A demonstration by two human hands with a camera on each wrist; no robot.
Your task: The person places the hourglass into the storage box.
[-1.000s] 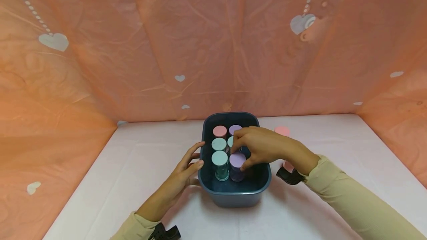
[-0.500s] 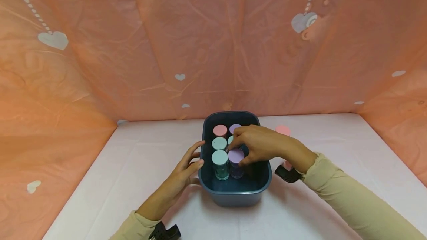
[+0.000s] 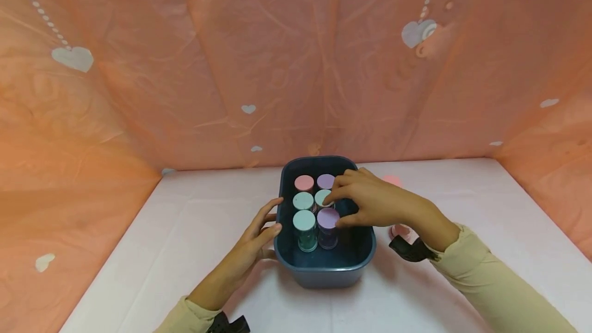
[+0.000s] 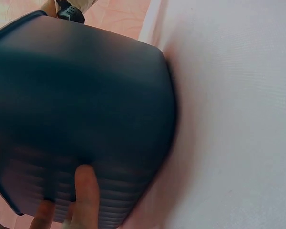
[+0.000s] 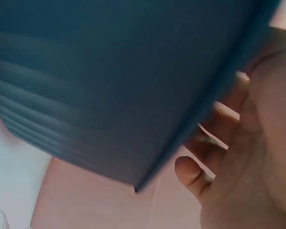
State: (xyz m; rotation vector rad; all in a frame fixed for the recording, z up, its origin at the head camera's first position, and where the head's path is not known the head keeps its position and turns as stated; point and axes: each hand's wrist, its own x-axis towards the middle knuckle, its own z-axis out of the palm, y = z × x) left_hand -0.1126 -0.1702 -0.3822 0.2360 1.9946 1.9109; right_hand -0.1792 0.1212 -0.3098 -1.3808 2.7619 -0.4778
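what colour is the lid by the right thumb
Light purple; the lid shows best in the head view.

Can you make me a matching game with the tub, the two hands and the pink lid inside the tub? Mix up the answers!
Match each thing:
1. tub
2. left hand
3. right hand
4. pink lid inside the tub

With its clue:
A. reaching over the tub's opening
B. in the far row, beside a purple lid
C. dark blue
D. against the tub's outer side

Right pairs: 1-C, 2-D, 3-A, 4-B
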